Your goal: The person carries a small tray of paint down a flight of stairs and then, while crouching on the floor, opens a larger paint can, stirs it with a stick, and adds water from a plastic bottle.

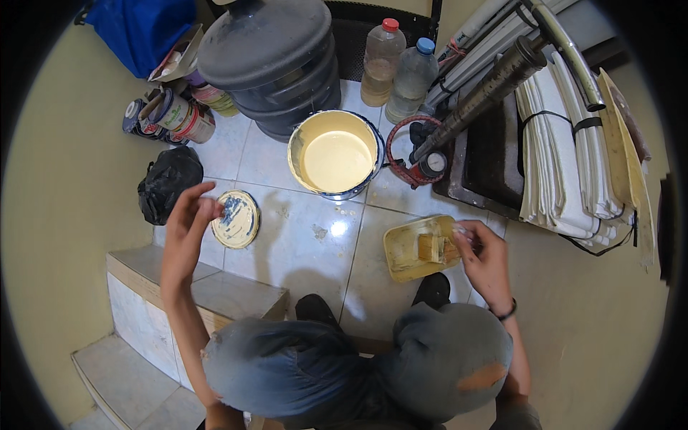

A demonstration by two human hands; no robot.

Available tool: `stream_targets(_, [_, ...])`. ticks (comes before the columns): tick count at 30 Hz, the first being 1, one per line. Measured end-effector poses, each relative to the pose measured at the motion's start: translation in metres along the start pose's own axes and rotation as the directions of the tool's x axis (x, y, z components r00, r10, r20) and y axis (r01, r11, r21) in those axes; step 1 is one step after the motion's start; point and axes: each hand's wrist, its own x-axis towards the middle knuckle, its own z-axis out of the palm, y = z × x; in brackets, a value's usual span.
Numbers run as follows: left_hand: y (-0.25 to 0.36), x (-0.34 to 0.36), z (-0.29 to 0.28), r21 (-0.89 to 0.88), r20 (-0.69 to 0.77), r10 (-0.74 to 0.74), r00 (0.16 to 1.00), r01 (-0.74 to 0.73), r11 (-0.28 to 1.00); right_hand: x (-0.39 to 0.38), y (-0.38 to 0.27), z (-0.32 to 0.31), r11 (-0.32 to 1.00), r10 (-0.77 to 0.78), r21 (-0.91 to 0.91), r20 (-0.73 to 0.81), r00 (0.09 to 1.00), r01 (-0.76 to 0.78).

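Note:
My left hand (188,228) is raised beside a round lid (236,218) smeared with cream and dark blue paint. Its thumb and bent fingers are apart, with nothing seen between them. At the right, my right hand (486,258) has its fingers closed at the edge of a shallow yellowish plastic tray (401,266). Inside the tray lies a paint-stained, wood-coloured block-like piece (432,248), close to my fingertips. Whether they pinch this piece or the tray's rim cannot be made out. Beyond both hands stands an uncovered paint can (294,154) holding cream paint.
Behind the can are a large dark water jug (266,64) and two plastic bottles, one red-capped (383,61), one blue-capped (413,79). A hand pump (473,100) and tied white bundles (548,150) stand right. A black bag (170,183), tins (185,118) and tiled steps (193,287) are left.

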Motion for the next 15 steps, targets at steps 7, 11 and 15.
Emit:
stream_targets(7, [-0.045, 0.075, 0.069, -0.384, 0.107, -0.464, 0.88, 0.467, 0.797, 0.118, 0.028, 0.094, 0.921, 0.104, 0.355, 0.178, 0.978, -0.163])
stream_targets(11, [-0.053, 0.077, 0.082, -0.46, 0.117, -0.49, 0.864, 0.484, 0.744, 0.196, 0.037, 0.137, 0.87, 0.226, 0.389, 0.235, 0.945, -0.305])
stream_targets(15, [-0.053, 0.056, 0.081, -0.492, 0.061, -0.495, 0.867, 0.458, 0.741, 0.222, 0.013, 0.136, 0.886, 0.271, 0.343, 0.163, 0.949, -0.312])
